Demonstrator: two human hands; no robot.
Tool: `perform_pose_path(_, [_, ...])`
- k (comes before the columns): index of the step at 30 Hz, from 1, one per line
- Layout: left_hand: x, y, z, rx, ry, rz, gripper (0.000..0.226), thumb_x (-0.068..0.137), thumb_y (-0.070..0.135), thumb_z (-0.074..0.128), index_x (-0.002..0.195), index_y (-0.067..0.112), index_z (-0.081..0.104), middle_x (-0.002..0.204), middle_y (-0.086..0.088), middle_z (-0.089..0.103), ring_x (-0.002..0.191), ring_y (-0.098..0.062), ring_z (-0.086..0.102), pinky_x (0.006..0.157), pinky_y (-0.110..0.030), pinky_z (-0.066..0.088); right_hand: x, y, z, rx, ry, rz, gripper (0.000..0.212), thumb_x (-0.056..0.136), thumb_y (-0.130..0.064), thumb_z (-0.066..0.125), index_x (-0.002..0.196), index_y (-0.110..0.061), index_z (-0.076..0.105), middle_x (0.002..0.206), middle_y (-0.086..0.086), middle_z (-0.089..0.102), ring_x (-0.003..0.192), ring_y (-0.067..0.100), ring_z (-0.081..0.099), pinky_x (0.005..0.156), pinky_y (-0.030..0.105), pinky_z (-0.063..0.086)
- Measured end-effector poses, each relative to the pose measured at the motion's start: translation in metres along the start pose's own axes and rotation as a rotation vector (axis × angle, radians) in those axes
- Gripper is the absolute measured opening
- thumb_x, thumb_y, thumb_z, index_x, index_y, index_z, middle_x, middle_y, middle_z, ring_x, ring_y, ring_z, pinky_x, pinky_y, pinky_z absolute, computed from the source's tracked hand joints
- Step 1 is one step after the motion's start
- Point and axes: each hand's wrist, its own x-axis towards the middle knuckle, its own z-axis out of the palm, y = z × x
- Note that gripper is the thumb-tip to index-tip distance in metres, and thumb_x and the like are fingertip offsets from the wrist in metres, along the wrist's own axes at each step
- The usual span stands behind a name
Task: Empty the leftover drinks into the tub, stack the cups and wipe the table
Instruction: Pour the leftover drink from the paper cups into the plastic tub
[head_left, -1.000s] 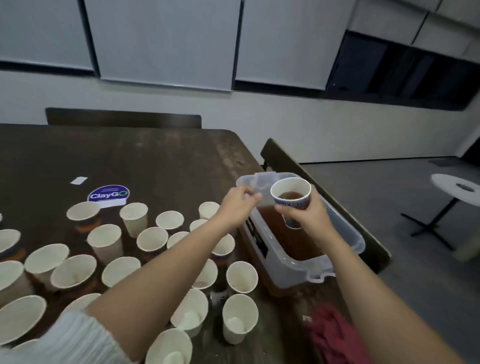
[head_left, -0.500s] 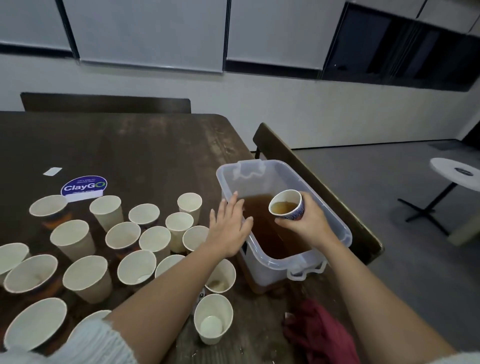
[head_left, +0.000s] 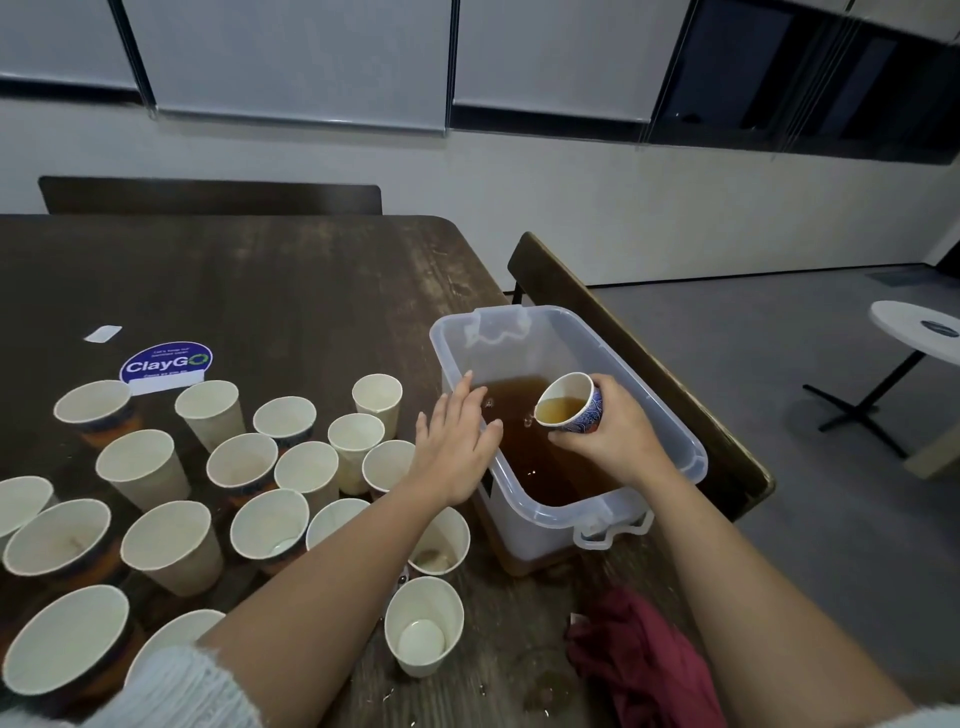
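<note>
Right hand (head_left: 615, 441) gripped the blue-patterned paper cup (head_left: 570, 402), tilted over the clear plastic tub (head_left: 691, 462); left hand (head_left: 457, 447), fingers spread, braced its near wall.

Table (head_left: 291, 291): dark worn wood, matt. Tub (head_left: 524, 519): translucent glossy plastic. Cups (head_left: 171, 540): white paper. Rag (head_left: 644, 660): maroon cloth.

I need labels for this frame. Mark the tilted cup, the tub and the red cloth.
tilted cup (head_left: 582, 415), head view, patterned outer wall.
tub (head_left: 691, 457), head view, right rim.
red cloth (head_left: 644, 660), head view, middle folds.
</note>
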Motion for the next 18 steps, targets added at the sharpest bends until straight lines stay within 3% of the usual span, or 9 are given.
perform_pose_path(18, [0.0004,-0.0012,0.0049,-0.037,0.026,-0.005,0.048,0.103,0.036,0.027,0.150,0.024,0.022,0.161,0.010,-0.001,0.148,-0.019,0.004,0.118,-0.053,0.000,0.0004,-0.0021,0.0017,-0.120,-0.032,0.007,0.082,0.067,-0.039,0.087,0.134,-0.022,0.043,0.131,0.002,0.053,0.120,0.022,0.052,0.100,0.047,0.048])
